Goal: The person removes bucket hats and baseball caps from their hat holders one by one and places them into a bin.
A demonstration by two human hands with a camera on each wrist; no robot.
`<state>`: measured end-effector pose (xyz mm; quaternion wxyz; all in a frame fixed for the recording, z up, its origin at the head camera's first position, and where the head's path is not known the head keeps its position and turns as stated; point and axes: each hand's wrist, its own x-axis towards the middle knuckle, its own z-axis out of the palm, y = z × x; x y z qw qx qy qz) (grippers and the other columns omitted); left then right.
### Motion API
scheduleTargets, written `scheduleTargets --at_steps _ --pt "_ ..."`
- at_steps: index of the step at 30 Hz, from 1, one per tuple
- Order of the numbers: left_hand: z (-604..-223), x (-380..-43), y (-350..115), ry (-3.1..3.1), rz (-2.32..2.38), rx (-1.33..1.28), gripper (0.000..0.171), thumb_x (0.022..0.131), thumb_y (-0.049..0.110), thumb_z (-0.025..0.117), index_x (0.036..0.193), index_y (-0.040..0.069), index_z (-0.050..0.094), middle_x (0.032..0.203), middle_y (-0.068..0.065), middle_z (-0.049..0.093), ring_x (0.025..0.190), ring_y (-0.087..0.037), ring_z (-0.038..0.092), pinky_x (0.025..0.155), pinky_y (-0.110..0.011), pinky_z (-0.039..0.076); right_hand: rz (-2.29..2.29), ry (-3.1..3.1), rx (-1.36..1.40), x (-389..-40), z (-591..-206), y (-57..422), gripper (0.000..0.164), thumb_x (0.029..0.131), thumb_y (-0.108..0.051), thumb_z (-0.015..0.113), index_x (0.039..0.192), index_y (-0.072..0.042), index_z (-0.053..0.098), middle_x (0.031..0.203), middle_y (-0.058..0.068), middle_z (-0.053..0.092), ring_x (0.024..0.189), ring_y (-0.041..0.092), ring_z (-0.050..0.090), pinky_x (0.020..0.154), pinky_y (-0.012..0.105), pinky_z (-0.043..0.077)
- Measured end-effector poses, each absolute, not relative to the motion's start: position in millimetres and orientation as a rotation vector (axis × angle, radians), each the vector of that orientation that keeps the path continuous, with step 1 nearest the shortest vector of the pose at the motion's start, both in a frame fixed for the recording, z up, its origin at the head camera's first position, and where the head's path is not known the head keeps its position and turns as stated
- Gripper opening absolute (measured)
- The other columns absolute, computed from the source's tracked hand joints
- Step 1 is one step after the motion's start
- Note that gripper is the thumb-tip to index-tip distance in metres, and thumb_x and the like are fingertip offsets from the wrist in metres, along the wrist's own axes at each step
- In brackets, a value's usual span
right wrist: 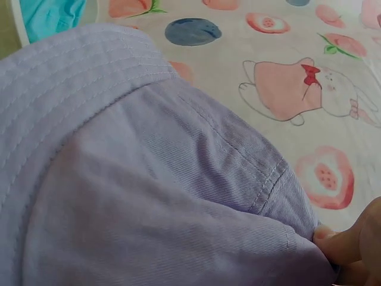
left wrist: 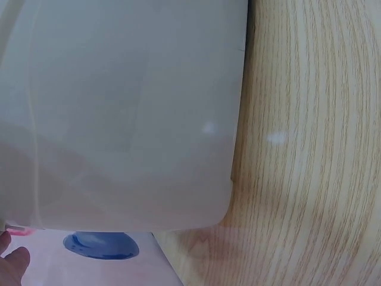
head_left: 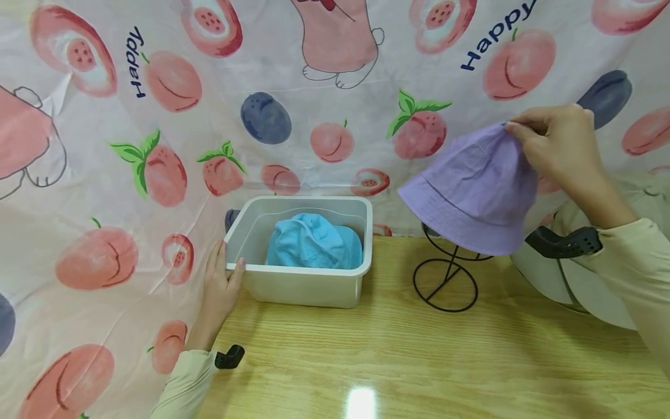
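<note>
One lilac hat (head_left: 473,192), crown pinched by the right hand (head_left: 565,142), hangs beneath it toward the back edge of the worktop (head_left: 419,361), seemingly above the black stand (head_left: 450,269) | left hand (head_left: 221,288), fingers nearly straight, touches the front-left corner of the bin (head_left: 300,288)

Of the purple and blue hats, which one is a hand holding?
The lavender bucket hat: the right hand pinches the top of its crown, whereas the light-blue cap lies untouched in the plastic tub.

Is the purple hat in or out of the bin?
Out: the right hand holds up the purple hat, right of the bin.
</note>
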<state>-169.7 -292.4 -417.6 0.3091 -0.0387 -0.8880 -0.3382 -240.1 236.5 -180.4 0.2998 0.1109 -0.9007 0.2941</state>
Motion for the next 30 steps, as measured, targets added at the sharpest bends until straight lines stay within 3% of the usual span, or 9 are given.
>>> scheduleTargets --at_steps 3,7,8,10,14,23,30 --pt "-418 -169 -293 -2.351 -0.895 -0.096 0.065 0.095 0.026 0.055 0.145 -0.005 0.030 0.151 -0.019 0.025 0.136 -0.036 0.026 0.105 -0.058 0.025 0.760 -2.393 0.316 -238 -175 234 0.027 0.091 -0.023 0.060 0.101 -0.002 0.074 0.073 -0.027 0.058 0.069 -0.001 0.047 0.056 0.015 0.033" --pt "-418 -169 -293 -2.357 -0.892 -0.091 0.065 0.095 0.027 0.055 0.145 -0.005 0.029 0.151 -0.018 0.025 0.135 -0.036 0.027 0.105 -0.058 0.025 0.726 -2.381 0.342 -237 -170 230 0.026 0.091 -0.023 0.060 0.098 -0.002 0.075 0.069 -0.028 0.056 0.065 -0.002 0.044 0.057 0.018 0.031" --pt "-418 -170 -293 -2.358 -0.891 -0.092 0.065 0.095 0.027 0.055 0.145 -0.005 0.029 0.151 -0.019 0.025 0.135 -0.036 0.027 0.105 -0.058 0.025 0.722 -2.375 0.346 -237 -168 228 0.026 0.090 -0.022 0.061 0.097 -0.002 0.075 0.069 -0.025 0.059 0.065 -0.004 0.043 0.058 0.018 0.031" --pt "-418 -170 -293 -2.361 -0.892 -0.094 0.065 0.095 0.027 0.054 0.145 -0.005 0.029 0.152 -0.018 0.025 0.135 -0.036 0.027 0.105 -0.058 0.025 0.720 -2.372 0.345 -237 -166 225 0.025 0.090 -0.022 0.061 0.098 -0.002 0.075 0.076 -0.007 0.069 0.067 -0.010 0.042 0.060 0.015 0.030" --pt "-418 -170 -294 -2.365 -0.898 -0.093 0.065 0.095 0.028 0.054 0.146 -0.004 0.028 0.152 -0.018 0.024 0.136 -0.036 0.026 0.105 -0.059 0.025 0.712 -2.373 0.348 -236 -162 217 0.026 0.091 -0.021 0.061 0.100 -0.001 0.074 0.092 0.017 0.069 0.072 -0.010 0.040 0.064 0.013 0.029" --pt "-419 -171 -294 -2.367 -0.897 -0.100 0.066 0.095 0.028 0.054 0.146 -0.003 0.028 0.153 -0.017 0.023 0.136 -0.036 0.026 0.104 -0.059 0.026 0.758 -2.397 0.362 -233 -149 196 0.028 0.092 -0.021 0.059 0.106 -0.001 0.072 0.100 0.019 0.067 0.073 0.002 0.045 0.062 0.010 0.031" --pt "-419 -171 -294 -2.362 -0.884 -0.101 0.065 0.095 0.028 0.055 0.146 -0.004 0.029 0.152 -0.018 0.024 0.135 -0.036 0.027 0.105 -0.058 0.025 0.732 -2.375 0.407 -233 -141 177 0.026 0.091 -0.021 0.060 0.102 -0.002 0.074 0.091 0.015 0.070 0.070 -0.004 0.046 0.061 0.008 0.032"
